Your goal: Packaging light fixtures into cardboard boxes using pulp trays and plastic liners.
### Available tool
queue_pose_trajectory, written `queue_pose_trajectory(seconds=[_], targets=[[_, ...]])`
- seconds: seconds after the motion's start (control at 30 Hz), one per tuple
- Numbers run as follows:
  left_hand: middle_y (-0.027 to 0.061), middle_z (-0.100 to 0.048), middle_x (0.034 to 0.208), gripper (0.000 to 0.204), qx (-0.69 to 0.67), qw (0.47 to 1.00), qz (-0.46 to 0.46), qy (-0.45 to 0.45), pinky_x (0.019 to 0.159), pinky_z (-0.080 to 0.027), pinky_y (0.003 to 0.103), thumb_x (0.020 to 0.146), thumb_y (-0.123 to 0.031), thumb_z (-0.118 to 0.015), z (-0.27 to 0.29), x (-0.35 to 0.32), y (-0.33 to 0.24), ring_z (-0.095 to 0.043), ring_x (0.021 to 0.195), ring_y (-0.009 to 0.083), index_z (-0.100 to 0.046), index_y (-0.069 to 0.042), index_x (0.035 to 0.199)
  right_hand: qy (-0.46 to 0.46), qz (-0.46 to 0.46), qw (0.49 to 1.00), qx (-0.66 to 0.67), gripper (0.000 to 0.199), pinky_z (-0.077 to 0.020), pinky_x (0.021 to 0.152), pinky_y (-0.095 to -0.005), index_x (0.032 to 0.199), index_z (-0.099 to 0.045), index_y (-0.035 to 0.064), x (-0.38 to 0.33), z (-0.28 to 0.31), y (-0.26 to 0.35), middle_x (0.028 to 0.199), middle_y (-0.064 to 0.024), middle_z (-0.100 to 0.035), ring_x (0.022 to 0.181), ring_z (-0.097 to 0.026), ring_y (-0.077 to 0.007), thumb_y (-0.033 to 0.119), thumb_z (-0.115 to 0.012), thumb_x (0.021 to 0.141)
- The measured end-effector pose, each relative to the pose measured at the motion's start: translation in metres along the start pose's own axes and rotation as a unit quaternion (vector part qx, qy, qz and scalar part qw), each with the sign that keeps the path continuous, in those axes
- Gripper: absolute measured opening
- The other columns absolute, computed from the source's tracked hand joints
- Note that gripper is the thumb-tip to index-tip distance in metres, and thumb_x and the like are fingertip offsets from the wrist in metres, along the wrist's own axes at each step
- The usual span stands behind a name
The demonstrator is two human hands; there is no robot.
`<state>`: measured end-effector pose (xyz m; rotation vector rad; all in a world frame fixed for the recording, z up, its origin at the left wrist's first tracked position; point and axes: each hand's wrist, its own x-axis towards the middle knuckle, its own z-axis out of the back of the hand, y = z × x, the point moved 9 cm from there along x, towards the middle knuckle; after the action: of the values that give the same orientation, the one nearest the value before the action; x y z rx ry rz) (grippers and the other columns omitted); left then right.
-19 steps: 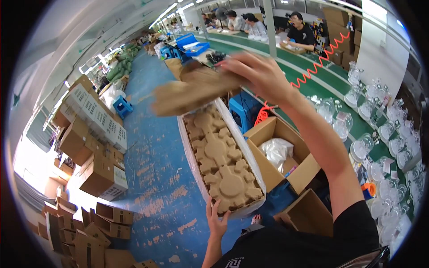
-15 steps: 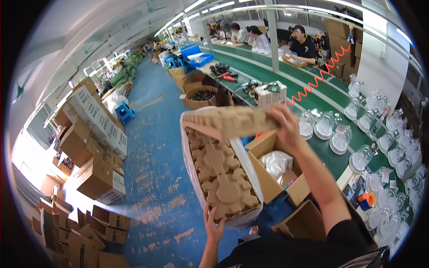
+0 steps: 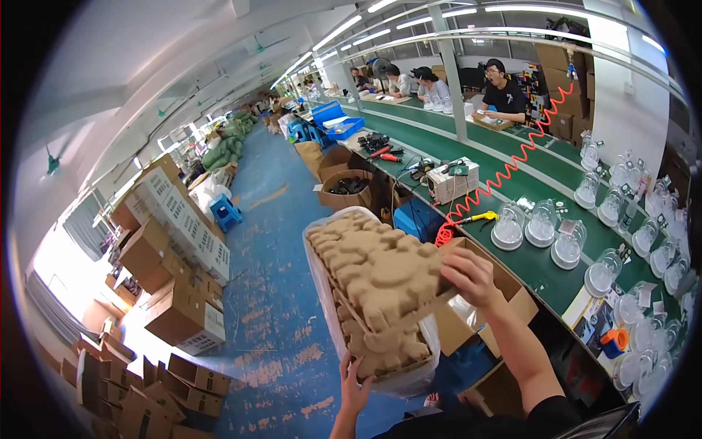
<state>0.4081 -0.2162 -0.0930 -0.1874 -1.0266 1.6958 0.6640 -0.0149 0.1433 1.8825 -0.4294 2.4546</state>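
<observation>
My right hand [image 3: 472, 276] is closed on the right edge of a brown moulded pulp tray [image 3: 387, 267]. The tray is tilted over a tall box wrapped in clear plastic [image 3: 319, 282] and covers much of its top. Beneath it, at the near end, shows a second pulp tray [image 3: 382, 350] with bumps and recesses. My left hand [image 3: 355, 388] grips the near left corner of the wrapped box, fingertips over its rim by the lower tray. What lies deeper in the box is hidden.
Right of the box stands an open carton [image 3: 515, 311]. Clear domed plastic parts [image 3: 541, 223] crowd the green bench [image 3: 504, 252], beneath a red coiled hose [image 3: 504, 175]. Flattened and stacked cartons [image 3: 175, 314] stand left. Several people sit across the bench, one in a black shirt [image 3: 504, 99].
My right hand has moved down and nearer, swinging the pulp tray from the far end until it lies over most of the box top. My left hand stays at the near corner.
</observation>
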Motion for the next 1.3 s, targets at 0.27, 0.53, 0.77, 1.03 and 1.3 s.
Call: queue_pose_trajectory(seconds=[0.27,0.53,0.77,1.03,1.3], targets=[[0.0198,-0.027,0.158,0.088,-0.052,0.993,0.017,-0.103,0.115,-0.028,0.044,0.077,-0.004,-0.076,0.045,0.029,-0.025,-0.032,0.144,0.0373,-0.029,-0.003,0.152,-0.218,-0.364,0.903,0.061,0.036,-0.0504,0.096,-0.0435,0.130,-0.053,0.0003,-0.138,0.127,-0.022,0.126,-0.0162,-0.060,0.114,-0.060,-0.0295,0.013,-0.060,0.097],[0.0130,-0.044,0.147,0.061,-0.332,0.942,-0.036,-0.017,0.106,-0.039,0.038,0.102,-0.022,-0.053,-0.019,0.092,-0.120,-0.047,0.131,0.0252,-0.028,-0.001,0.153,-0.412,-0.670,0.616,0.049,0.036,-0.0471,0.092,-0.0303,0.127,-0.056,0.0016,-0.362,0.341,0.136,0.119,-0.0041,-0.061,0.106,-0.059,-0.0162,0.007,-0.067,0.093],[0.0050,-0.056,0.085,0.039,-0.232,0.904,-0.017,0.358,0.070,-0.047,0.025,0.091,-0.005,-0.065,-0.236,0.029,-0.205,-0.055,0.074,0.0127,-0.060,0.001,0.129,-0.317,-0.823,0.417,-0.220,0.034,-0.0493,0.091,-0.0315,0.123,-0.059,-0.0011,-0.447,0.484,0.374,0.115,-0.0068,-0.067,0.103,-0.063,-0.0172,0.005,-0.065,0.091],[0.0042,-0.054,0.079,0.030,-0.021,0.812,0.004,0.584,0.057,-0.051,0.028,0.097,-0.020,-0.062,-0.365,-0.079,-0.132,-0.057,0.068,0.0113,-0.067,-0.004,0.122,-0.100,-0.887,0.381,-0.242,0.082,-0.0433,0.101,-0.0328,0.156,-0.022,0.0052,-0.455,0.508,0.463,0.137,-0.0198,-0.055,0.123,-0.055,-0.0260,0.001,-0.067,0.087],[0.0180,-0.070,0.094,0.031,0.036,0.743,0.037,0.667,0.074,-0.052,0.037,0.098,-0.023,-0.058,-0.392,-0.116,-0.083,-0.068,0.087,0.0233,-0.066,-0.001,0.119,-0.110,-0.921,0.326,-0.183,0.099,-0.0359,0.110,-0.0349,0.159,-0.012,0.0078,-0.460,0.527,0.468,0.153,-0.0216,-0.038,0.139,-0.041,-0.0289,0.011,-0.075,0.082]])
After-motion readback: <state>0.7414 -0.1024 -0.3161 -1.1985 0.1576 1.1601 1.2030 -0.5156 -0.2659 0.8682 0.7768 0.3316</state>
